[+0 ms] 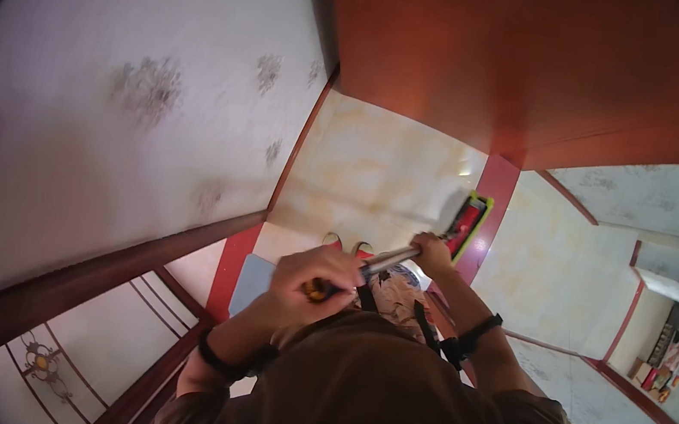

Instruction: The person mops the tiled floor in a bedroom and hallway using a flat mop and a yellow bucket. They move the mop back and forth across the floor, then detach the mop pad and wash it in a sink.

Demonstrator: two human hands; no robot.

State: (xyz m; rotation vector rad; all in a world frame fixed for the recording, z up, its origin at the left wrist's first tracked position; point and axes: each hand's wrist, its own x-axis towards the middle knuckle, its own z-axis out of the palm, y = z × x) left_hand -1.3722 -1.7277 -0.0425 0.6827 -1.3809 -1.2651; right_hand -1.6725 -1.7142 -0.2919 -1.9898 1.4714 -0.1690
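A long-handled mop slants across in front of my body; its silvery pole runs from lower left to upper right. Near its top end, my left hand is closed around the handle, and a dark and yellow grip shows between the fingers. Farther down the pole my right hand is wrapped around it. Beyond that hand lies the red mop head with a bright green rim, at the red threshold strip. The underside of the head is hidden.
A patterned wall rises on the left, and a large red-brown door stands ahead. Pale marbled floor lies between them. My red shoes are below. Shelves with small items stand far right; a dark red rail runs lower left.
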